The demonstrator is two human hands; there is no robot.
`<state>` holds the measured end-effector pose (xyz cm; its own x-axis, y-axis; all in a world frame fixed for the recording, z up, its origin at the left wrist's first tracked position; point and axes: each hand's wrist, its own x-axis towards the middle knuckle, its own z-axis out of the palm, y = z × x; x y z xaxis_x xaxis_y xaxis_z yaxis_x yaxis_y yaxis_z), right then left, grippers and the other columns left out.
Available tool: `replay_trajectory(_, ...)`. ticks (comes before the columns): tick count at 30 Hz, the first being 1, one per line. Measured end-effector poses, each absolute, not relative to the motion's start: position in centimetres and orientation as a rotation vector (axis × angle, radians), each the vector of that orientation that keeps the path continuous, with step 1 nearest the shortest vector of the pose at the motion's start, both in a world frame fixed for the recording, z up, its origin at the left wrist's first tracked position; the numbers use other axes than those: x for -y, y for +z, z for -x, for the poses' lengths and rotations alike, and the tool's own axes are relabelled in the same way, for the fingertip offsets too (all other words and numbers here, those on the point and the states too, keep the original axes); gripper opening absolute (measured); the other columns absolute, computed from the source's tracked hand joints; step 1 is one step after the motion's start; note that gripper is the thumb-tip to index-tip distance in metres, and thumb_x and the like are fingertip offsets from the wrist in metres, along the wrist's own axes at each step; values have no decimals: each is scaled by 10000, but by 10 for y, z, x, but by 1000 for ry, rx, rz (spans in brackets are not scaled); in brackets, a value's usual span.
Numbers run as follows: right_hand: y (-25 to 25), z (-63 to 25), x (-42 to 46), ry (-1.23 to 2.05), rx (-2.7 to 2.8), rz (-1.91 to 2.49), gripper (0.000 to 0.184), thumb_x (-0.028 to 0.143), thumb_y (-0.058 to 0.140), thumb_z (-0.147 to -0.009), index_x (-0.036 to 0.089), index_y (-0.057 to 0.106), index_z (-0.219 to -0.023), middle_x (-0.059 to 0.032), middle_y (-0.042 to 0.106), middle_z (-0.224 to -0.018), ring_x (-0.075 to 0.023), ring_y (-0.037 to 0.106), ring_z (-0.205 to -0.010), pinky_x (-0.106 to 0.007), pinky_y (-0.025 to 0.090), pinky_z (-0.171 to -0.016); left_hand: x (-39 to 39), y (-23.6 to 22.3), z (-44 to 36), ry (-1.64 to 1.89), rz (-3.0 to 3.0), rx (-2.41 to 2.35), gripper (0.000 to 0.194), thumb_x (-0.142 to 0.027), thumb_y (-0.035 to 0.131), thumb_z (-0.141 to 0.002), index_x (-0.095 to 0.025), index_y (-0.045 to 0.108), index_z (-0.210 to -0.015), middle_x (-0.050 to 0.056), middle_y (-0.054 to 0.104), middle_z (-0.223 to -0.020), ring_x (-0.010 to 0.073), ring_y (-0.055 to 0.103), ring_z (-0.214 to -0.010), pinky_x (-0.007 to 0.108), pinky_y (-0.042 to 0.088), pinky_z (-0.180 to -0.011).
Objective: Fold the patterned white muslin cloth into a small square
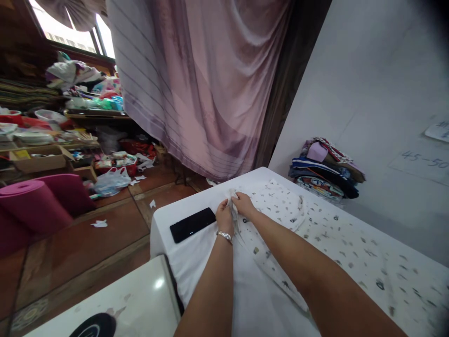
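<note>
Left hand (225, 219) and right hand (244, 205) apparently pinch printed cloth (264, 257) — long axis slanting lower right.

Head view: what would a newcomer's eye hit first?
Probably the pink curtain hanging across the top middle. Below it, the left hand and right hand pinch printed cloth over a white table, near a black phone. Then the rolled pink mat at far left.
</note>
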<state>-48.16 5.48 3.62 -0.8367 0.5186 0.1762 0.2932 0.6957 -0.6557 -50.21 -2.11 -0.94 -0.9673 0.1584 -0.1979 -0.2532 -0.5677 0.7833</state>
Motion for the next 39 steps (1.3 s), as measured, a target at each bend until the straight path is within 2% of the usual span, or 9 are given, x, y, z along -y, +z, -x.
replay_trajectory(3, 38, 476, -50, 778, 2635, 586, 178, 182, 449, -803, 173, 620, -849, -32, 654, -823, -154, 554, -754, -231, 382, -666, 22, -6, 500, 2566, 91, -1375, 172, -180, 653, -653, -145, 645, -821, 30, 649, -777, 138, 607, -733, 304, 455, -789)
replay_trajectory(8, 43, 461, -41, 609, 2768, 469, 205, 250, 411, -866, 189, 578, -968, -51, 664, -883, -170, 578, -789, -238, 374, -670, 23, -3, 501, 2590, 57, -1521, 269, -290, 667, -676, -145, 646, -902, 47, 655, -857, 152, 601, -824, 298, 441, -831)
replay_trajectory(12, 49, 453, -33, 480, 2835, 415, 241, 263, 364, -891, 195, 562, -1011, -64, 669, -907, -190, 599, -817, -259, 378, -695, 27, -4, 504, 2598, 38, -1682, 211, -284, 651, -692, -152, 679, -855, 55, 669, -877, 185, 590, -874, 326, 415, -872)
replay_trajectory(17, 56, 451, -27, 347, 2863, 455, 338, 292, 305, -921, 184, 458, -1202, -101, 663, -967, -215, 607, -873, -288, 389, -729, 31, -1, 504, 2616, -27, -1783, 185, -242, 605, -732, -168, 694, -876, 44, 682, -886, 188, 595, -880, 307, 423, -855)
replay_trajectory(21, 59, 451, -21, 289, 2912, 443, 315, 287, 312, -920, 182, 458, -1179, -111, 674, -913, -227, 623, -823, -302, 401, -708, 32, 3, 501, 2597, -69, -1787, 163, -220, 623, -718, -173, 704, -852, 33, 693, -827, 192, 615, -826, 296, 447, -806)
replay_trajectory(27, 59, 457, -18, 273, 2948, 374, 351, 206, 351, -885, 131, 415, -1221, -178, 650, -969, -267, 618, -857, -358, 412, -739, 33, 9, 499, 2576, -33, -1833, 148, -247, 610, -735, -166, 705, -815, 50, 694, -835, 200, 613, -852, 307, 450, -822)
replay_trajectory(31, 57, 458, -20, 328, 2980, 281, 495, 241, 461, -825, 128, 353, -1295, -154, 645, -1020, -257, 612, -876, -328, 425, -730, 37, 9, 503, 2531, -51, -1906, 203, -334, 641, -692, -156, 695, -772, 18, 676, -730, 166, 593, -733, 257, 454, -708)
replay_trajectory(36, 45, 436, -17, 656, 2860, 59, 644, 181, 493, -756, 166, 278, -1363, -89, 582, -1160, -197, 577, -933, -280, 439, -774, 40, 3, 517, 2440, -12, -2021, 205, -335, 611, -692, -133, 637, -669, -15, 569, -544, 118, 501, -557, 222, 389, -547)
replay_trajectory(39, 36, 401, -26, 641, 2798, 36, 604, 140, 463, -761, 223, 343, -1347, -46, 555, -1200, -170, 537, -1010, -274, 418, -858, 40, 3, 527, 2420, -16, -2086, 227, -339, 560, -741, -136, 585, -644, -20, 524, -525, 119, 474, -560, 231, 374, -549)
